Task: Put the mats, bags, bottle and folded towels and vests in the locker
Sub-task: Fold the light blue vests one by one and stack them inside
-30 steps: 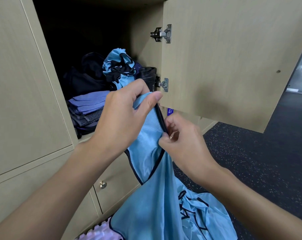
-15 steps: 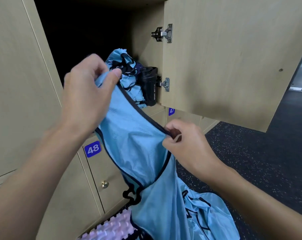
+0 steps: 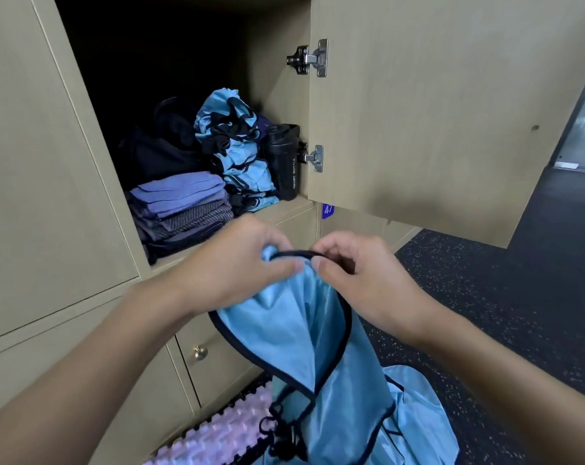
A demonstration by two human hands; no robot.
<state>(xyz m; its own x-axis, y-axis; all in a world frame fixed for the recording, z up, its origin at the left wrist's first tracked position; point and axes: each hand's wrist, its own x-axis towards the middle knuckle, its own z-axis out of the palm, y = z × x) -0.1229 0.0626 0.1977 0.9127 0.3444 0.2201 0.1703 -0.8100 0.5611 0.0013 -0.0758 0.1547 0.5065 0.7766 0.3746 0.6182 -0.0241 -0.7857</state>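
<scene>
A light blue vest (image 3: 304, 333) with black trim hangs in front of the open locker (image 3: 284, 209). My left hand (image 3: 237, 266) and my right hand (image 3: 354, 273) pinch its top edge close together, just below the locker shelf. Inside the locker lies a stack of folded purple and grey towels (image 3: 183, 209), with a pile of blue vests (image 3: 237, 152) beside it. A black sport bottle (image 3: 284, 162) stands upright at the right wall. Dark bags (image 3: 160, 149) sit at the back. More blue vest fabric (image 3: 415, 427) lies on the floor below.
The locker door (image 3: 435, 112) stands open to the right, above dark speckled floor (image 3: 485, 297). A pink knobbly mat (image 3: 217, 434) lies on the floor by the lower lockers. A small brass knob (image 3: 200, 353) marks the lower door.
My left hand came down from in front of the locker opening and met my right hand, bunching the vest's top edge. The towel stack is uncovered again.
</scene>
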